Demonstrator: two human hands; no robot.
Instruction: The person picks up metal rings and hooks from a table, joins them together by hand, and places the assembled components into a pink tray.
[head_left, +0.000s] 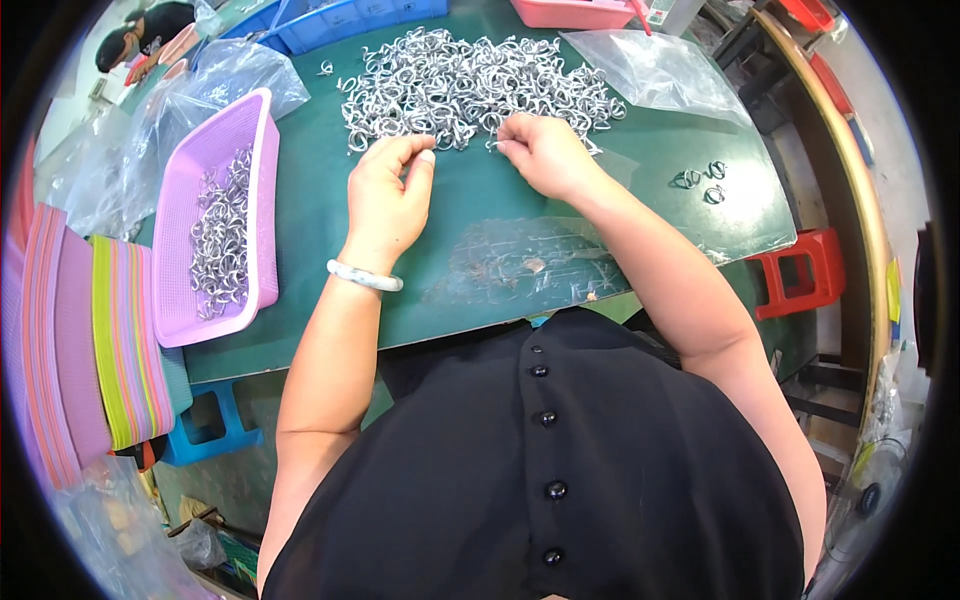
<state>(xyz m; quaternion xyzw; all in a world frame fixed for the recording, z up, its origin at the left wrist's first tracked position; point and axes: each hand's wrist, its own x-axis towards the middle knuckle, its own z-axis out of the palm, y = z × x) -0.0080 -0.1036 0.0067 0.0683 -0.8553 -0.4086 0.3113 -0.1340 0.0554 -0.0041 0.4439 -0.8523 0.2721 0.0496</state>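
Sorting through stock, we list as follows. Metal clips, loose heap (470, 85): large, spread over the far middle of the green table (320, 220), by our judgement the greater share not yet handled. Pink basket (215, 150), at our left: one thin layer of clips (222, 240) along its floor, so the lot looks well short of half done. Three clips (702, 180) set apart at the right. Left hand (388, 195): at the heap's near edge, fingers curled with thumb and forefinger nearly meeting; we cannot tell whether a clip sits between them. Right hand (540, 150): fingertips pressed together, apparently pinching a clip at the heap's rim.
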